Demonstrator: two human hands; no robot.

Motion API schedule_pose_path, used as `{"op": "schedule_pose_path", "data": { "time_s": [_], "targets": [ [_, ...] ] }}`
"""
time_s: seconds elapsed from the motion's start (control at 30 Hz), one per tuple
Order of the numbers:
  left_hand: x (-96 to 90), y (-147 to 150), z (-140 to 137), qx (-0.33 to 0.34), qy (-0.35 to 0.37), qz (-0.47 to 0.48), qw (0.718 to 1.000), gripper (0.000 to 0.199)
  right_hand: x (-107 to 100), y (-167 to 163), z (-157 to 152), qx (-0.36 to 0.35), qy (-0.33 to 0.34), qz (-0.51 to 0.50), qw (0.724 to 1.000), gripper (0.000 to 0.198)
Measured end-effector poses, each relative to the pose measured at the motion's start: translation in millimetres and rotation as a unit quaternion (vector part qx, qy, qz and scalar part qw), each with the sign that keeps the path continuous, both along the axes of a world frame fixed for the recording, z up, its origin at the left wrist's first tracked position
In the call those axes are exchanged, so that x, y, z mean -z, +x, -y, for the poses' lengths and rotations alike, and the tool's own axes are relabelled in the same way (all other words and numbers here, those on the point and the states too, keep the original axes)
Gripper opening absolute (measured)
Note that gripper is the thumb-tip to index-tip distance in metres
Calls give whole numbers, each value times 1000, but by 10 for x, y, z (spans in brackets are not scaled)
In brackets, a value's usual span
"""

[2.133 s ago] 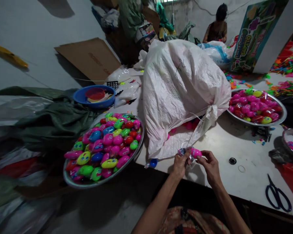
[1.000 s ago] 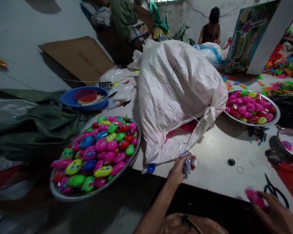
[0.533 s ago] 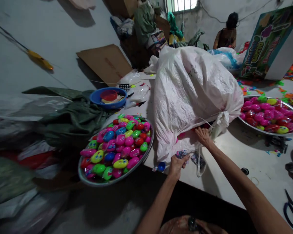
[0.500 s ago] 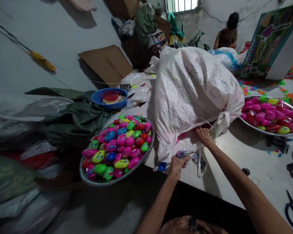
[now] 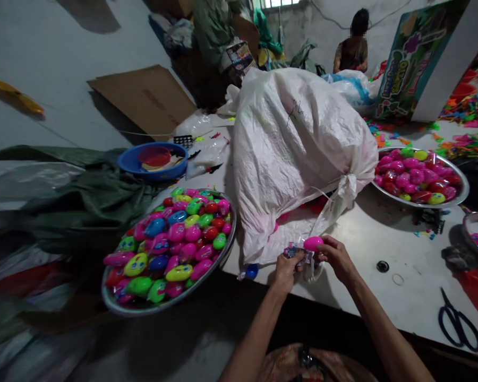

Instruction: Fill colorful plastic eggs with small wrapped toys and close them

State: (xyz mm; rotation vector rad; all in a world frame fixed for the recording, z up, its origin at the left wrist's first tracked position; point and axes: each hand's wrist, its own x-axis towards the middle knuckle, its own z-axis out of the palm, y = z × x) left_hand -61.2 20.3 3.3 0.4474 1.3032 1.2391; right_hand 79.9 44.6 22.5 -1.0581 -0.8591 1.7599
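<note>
Between the fingertips of my right hand (image 5: pixel 338 259) is a pink plastic egg (image 5: pixel 313 243), just in front of the sack's opening. My left hand (image 5: pixel 286 271) pinches small printed plastic wrappers (image 5: pixel 292 250) close beside the egg. Whether the egg touches the wrappers I cannot tell. A big white woven sack (image 5: pixel 298 138) lies on the table before me, with pink and red pieces showing in its open mouth. At the table's front edge, left of my left hand, sits a small blue round piece (image 5: pixel 252 271).
To the left stands a metal basin (image 5: pixel 231 228) heaped with wrapped coloured eggs. Another metal basin (image 5: pixel 464 188) of eggs is at right, near black scissors (image 5: pixel 458 323). A blue tub (image 5: pixel 123 165) and a cardboard sheet (image 5: pixel 143 103) lie beyond. A person (image 5: pixel 350 53) sits at the back.
My right hand has come out of the sack's mouth with a pink egg and moved down beside my left hand. The left hand still grips the wrappers. The view has shifted rightward.
</note>
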Motion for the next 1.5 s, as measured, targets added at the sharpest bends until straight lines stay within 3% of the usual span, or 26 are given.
{"op": "schedule_pose_path", "data": {
  "time_s": [0.1, 0.27, 0.53, 0.67, 0.8, 0.87, 1.0, 1.13, 1.33, 1.5],
  "targets": [
    [-21, 10, 15, -16, 11, -22, 1000, 31, 2, 31, 26, 11, -6, 3, 1000, 23],
    [-10, 21, 0, -64, -8, -38, 997, 38, 2, 116, 189, 43, 38, 47, 997, 26],
    [-81, 61, 6, -33, -36, 35, 998, 41, -17, 152, 292, 54, 66, 86, 993, 25],
    [-56, 73, 25, -13, -3, -34, 999, 41, -59, 196, 297, 28, 61, 89, 994, 24],
    [-66, 91, 40, -18, -1, -81, 997, 40, -81, 254, 304, 52, 53, 95, 993, 28],
    [-95, 107, 43, -3, -6, -38, 999, 38, -101, 276, 312, 59, 51, 92, 993, 31],
    [-141, 139, 29, 31, -42, 141, 989, 38, -157, 300, 349, 71, 69, 98, 990, 30],
    [-154, 153, 13, 33, -67, 187, 979, 40, -167, 325, 400, 68, 84, 99, 989, 30],
    [-175, 170, 57, 59, -16, 60, 996, 35, -135, 359, 423, 62, 108, 198, 972, 37],
    [-159, 182, 85, 88, 11, -23, 996, 36, -106, 334, 428, 72, 91, 131, 985, 33]
  ]
}}
